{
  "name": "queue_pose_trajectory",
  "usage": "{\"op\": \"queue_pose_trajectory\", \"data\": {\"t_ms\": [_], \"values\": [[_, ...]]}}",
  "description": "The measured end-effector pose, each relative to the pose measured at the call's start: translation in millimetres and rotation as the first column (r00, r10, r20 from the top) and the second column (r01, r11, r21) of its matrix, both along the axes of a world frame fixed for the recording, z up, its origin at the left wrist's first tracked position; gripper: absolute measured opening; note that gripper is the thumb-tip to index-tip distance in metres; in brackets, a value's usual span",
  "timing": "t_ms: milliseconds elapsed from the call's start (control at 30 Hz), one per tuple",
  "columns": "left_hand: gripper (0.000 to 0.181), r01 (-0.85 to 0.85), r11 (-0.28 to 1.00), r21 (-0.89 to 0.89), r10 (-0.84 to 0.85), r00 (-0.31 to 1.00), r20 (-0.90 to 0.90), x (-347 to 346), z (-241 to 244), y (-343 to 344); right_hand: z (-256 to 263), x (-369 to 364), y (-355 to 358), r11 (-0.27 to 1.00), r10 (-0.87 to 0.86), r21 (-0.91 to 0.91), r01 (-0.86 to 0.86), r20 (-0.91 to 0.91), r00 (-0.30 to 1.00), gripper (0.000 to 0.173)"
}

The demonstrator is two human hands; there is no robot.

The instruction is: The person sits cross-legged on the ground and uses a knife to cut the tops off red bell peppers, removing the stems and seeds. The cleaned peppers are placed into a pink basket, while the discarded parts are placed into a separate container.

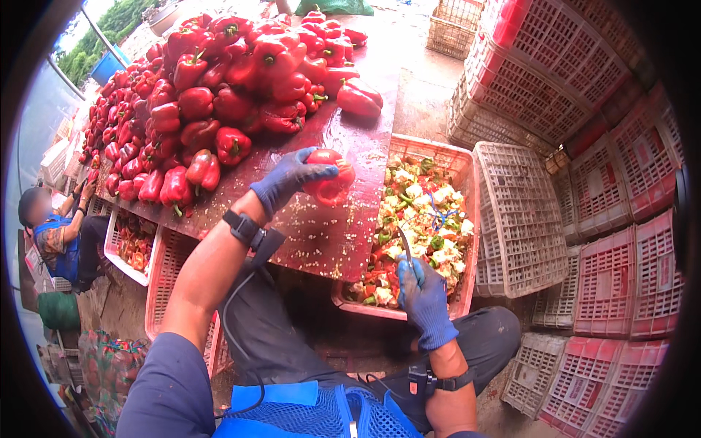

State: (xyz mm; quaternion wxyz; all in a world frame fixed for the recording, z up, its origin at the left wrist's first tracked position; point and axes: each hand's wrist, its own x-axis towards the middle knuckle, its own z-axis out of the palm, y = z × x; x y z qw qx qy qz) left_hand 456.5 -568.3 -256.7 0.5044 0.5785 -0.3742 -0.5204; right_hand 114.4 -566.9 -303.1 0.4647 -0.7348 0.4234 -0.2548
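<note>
My left hand (293, 178), in a blue glove, grips a red bell pepper (330, 189) above the near right part of the red tabletop (306, 241). The pepper's top looks cut, with a pale patch where the stem sits. In my right hand (424, 295), also gloved in blue, is a knife (406, 246) with a narrow curved blade pointing up and away; its handle is mostly hidden by my fingers. That hand hovers over a pink plastic crate (474, 219) filled with pepper cores, stems and red scraps. Pale seeds are scattered across the tabletop.
A large heap of red bell peppers (235, 104) covers the table's far left. Stacked plastic crates (569, 71) line the right side, with one tilted crate (520, 219) beside the scrap crate. A co-worker (57, 235) sits at far left. Another crate (170, 268) stands by my left knee.
</note>
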Motion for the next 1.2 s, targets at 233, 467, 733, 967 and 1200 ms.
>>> {"op": "queue_pose_trajectory", "data": {"t_ms": [233,467,733,967,1200], "values": [[0.062,-0.155,0.988,-0.005,0.152,0.961,0.232,-70,-9,67,-17,0,10,0.996,0.038,0.075,-0.044,0.080,0.996,0.032],[0.070,-0.194,0.981,-0.026,0.194,0.942,0.276,-94,-27,98,-19,-2,20,0.978,0.053,0.199,-0.068,0.078,0.996,0.028],[0.048,-0.273,0.961,-0.037,0.275,0.948,0.158,-87,-56,103,-8,6,26,0.979,0.102,0.173,-0.104,0.022,0.995,0.029],[0.080,-0.357,0.919,-0.166,0.368,0.629,0.685,-89,-69,100,-29,3,18,0.969,0.131,0.217,-0.121,-0.037,0.991,0.027],[0.124,-0.029,0.988,-0.151,0.118,0.772,0.624,-92,-32,121,-17,0,15,0.969,0.088,0.240,-0.058,-0.116,0.989,0.023]]}}
